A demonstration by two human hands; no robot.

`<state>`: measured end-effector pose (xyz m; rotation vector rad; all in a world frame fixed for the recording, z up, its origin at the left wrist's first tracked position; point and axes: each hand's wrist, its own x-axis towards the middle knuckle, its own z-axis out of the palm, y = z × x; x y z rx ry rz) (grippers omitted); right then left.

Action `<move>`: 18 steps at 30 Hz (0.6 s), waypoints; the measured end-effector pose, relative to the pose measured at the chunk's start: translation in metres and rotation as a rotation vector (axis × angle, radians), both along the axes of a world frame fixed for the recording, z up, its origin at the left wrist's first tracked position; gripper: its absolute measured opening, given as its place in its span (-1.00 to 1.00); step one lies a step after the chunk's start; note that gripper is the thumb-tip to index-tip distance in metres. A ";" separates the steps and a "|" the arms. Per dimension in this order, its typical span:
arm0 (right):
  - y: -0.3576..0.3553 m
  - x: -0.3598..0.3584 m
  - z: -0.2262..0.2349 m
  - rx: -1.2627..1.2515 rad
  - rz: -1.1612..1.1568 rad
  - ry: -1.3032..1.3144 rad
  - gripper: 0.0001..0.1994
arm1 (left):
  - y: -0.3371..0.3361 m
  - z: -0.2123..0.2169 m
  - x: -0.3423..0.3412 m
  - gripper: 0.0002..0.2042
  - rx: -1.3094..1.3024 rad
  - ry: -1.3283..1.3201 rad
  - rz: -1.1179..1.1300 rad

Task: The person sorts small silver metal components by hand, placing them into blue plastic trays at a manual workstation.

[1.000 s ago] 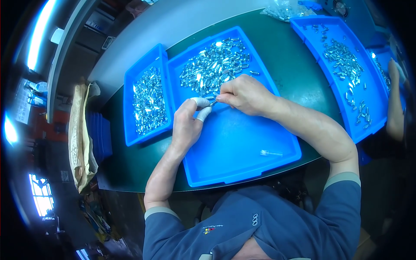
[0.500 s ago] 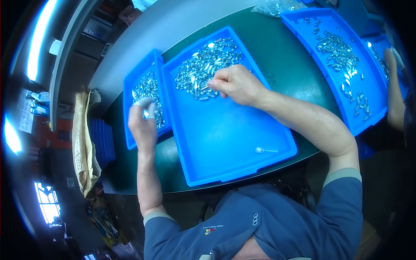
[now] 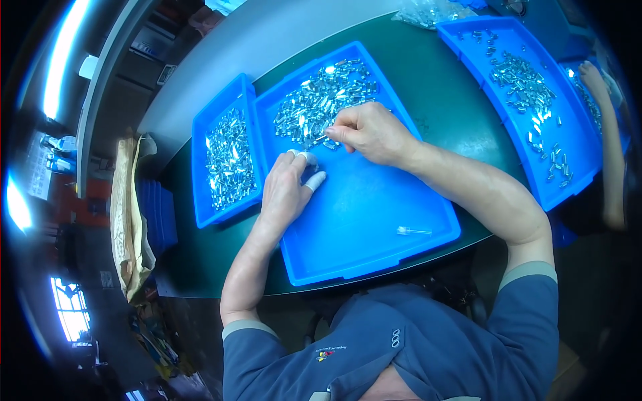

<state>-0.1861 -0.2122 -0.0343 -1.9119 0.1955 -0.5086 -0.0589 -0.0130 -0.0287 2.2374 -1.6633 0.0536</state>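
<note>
My left hand (image 3: pixel 284 187), with white coverings on several fingertips, reaches over the left side of the large blue tray (image 3: pixel 354 260). Its thumb stands apart from the fingers, and nothing shows between them. Facing it, my right hand (image 3: pixel 374 136) is closed in a pinch at the near edge of a heap of small shiny metal pieces (image 3: pixel 321 100). A small, thin thing shows at the right fingertips, too small to name. A small clear tube-like piece (image 3: pixel 413 231) lies in the tray's near right corner.
Left of the large tray stands a narrower blue tray (image 3: pixel 200 194) holding similar metal pieces (image 3: pixel 229 160). Another blue tray (image 3: pixel 568 190) with metal pieces is at the right. A co-worker's arm (image 3: pixel 608 134) reaches in there. A clear bag (image 3: pixel 428 13) lies on the green table (image 3: pixel 435 100).
My left hand has moved right, from over the narrow tray into the large tray, close to my right hand; its fingers have spread. My right hand has hardly moved.
</note>
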 end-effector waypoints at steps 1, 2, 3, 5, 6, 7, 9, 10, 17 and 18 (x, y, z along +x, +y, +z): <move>-0.001 0.000 0.001 -0.010 0.009 0.008 -0.68 | 0.000 0.000 -0.001 -0.72 0.002 0.017 0.008; -0.001 -0.001 0.002 -0.008 0.010 0.009 -0.68 | 0.001 -0.001 0.000 -0.72 0.004 0.017 0.010; -0.001 -0.002 0.005 -0.011 0.011 0.038 -0.68 | 0.001 -0.003 0.000 -0.73 -0.012 0.013 0.009; 0.000 -0.001 0.004 -0.014 0.016 0.067 -0.69 | 0.003 -0.002 -0.001 -0.73 -0.027 0.009 0.013; 0.000 0.000 0.002 -0.036 0.033 0.063 -0.69 | 0.001 -0.001 -0.005 -0.74 -0.067 -0.012 0.051; -0.001 0.000 -0.001 -0.058 0.050 0.058 -0.70 | 0.001 0.001 -0.008 -0.74 -0.107 -0.033 0.088; 0.000 0.001 -0.004 -0.114 0.063 0.078 -0.70 | 0.005 0.002 -0.009 -0.75 -0.064 -0.040 0.101; 0.000 0.001 -0.004 -0.171 0.079 0.097 -0.70 | 0.006 0.002 -0.009 -0.76 -0.021 -0.048 0.116; 0.005 -0.001 -0.002 -0.229 0.135 0.135 -0.71 | 0.010 -0.002 -0.005 -0.81 -0.094 0.217 0.139; 0.005 0.000 -0.003 -0.251 0.144 0.111 -0.71 | 0.010 -0.002 -0.006 -0.82 -0.138 0.236 0.117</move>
